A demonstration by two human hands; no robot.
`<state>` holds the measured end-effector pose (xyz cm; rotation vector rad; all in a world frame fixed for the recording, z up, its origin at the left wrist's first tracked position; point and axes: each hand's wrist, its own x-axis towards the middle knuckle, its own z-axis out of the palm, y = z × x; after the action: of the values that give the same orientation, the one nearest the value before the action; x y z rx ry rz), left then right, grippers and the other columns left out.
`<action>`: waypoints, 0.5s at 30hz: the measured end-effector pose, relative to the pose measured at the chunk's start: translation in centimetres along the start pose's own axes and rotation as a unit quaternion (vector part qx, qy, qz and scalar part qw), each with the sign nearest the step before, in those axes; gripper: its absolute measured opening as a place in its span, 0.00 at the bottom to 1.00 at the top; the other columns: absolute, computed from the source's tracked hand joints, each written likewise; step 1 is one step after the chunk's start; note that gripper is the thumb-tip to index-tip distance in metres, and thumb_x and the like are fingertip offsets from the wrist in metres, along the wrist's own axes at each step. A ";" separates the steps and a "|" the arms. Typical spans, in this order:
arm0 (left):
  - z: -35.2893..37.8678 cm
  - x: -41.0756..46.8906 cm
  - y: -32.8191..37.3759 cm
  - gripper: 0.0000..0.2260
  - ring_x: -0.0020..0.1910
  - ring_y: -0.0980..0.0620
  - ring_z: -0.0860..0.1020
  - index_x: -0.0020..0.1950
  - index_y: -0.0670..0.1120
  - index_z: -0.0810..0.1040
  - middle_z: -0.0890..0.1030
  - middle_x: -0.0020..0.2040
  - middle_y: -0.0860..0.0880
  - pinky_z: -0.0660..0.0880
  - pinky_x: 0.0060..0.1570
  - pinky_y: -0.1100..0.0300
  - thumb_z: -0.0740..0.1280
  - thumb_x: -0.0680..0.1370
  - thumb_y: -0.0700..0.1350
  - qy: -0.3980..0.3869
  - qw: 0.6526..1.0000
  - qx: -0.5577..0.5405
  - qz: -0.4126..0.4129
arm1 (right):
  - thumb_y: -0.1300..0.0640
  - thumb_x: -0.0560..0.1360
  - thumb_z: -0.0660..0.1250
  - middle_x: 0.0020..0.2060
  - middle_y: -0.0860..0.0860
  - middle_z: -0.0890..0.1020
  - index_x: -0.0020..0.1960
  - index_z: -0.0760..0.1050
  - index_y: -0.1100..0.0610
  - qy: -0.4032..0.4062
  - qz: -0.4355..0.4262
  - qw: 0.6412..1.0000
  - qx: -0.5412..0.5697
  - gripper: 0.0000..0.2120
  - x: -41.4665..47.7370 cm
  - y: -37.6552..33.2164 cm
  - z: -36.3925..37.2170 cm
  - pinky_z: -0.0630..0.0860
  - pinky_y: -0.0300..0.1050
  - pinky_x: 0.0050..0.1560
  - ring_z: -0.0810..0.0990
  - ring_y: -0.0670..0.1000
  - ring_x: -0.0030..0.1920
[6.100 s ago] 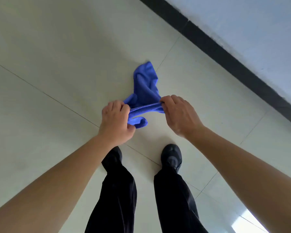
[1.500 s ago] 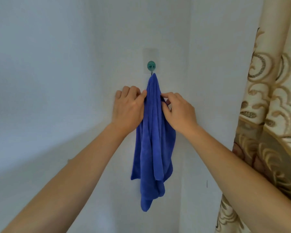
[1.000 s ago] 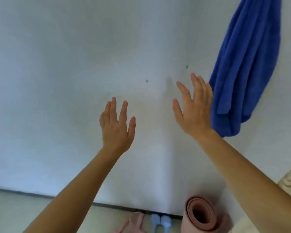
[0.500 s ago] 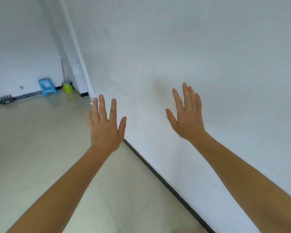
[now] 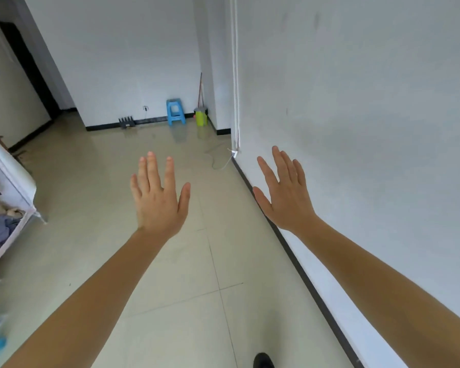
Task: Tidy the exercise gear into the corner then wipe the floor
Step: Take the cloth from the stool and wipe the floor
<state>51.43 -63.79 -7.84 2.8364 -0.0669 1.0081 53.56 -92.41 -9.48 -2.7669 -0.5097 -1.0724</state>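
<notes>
Two grips spread wide, empty: right hand [image 5: 287, 197] beside the wall [image 5: 369, 115], left hand [image 5: 158, 205] farther from it; a dark shoe [image 5: 263, 362] near the wall is cut off.

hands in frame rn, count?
2. The left hand is up mid-frame over the floor, fingers straight, holding nothing. The right hand is up beside the wall on the right, also empty. None hidden.
</notes>
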 end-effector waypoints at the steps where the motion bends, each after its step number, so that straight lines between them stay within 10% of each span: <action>1: 2.0 1.9 -0.7 0.29 0.78 0.36 0.51 0.79 0.44 0.56 0.53 0.79 0.35 0.54 0.73 0.35 0.50 0.82 0.58 -0.002 1.000 0.011 0.001 | 0.44 0.83 0.55 0.80 0.61 0.55 0.80 0.59 0.56 -0.005 -0.004 1.000 0.004 0.29 2.2 0.5 2.6 0.55 0.62 0.77 0.56 0.62 0.79; 15: 19.5 33.0 -13.4 0.28 0.78 0.36 0.53 0.79 0.43 0.58 0.55 0.78 0.35 0.56 0.72 0.34 0.51 0.82 0.58 0.026 0.992 0.115 -0.037 | 0.44 0.82 0.56 0.79 0.62 0.56 0.80 0.58 0.57 -0.034 -0.067 0.990 0.120 0.30 39.8 3.0 31.1 0.56 0.64 0.76 0.58 0.63 0.78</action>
<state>90.35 -53.12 -3.43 2.9866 0.1702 1.1412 101.67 -77.23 -5.60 -2.5957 -0.7882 -0.8774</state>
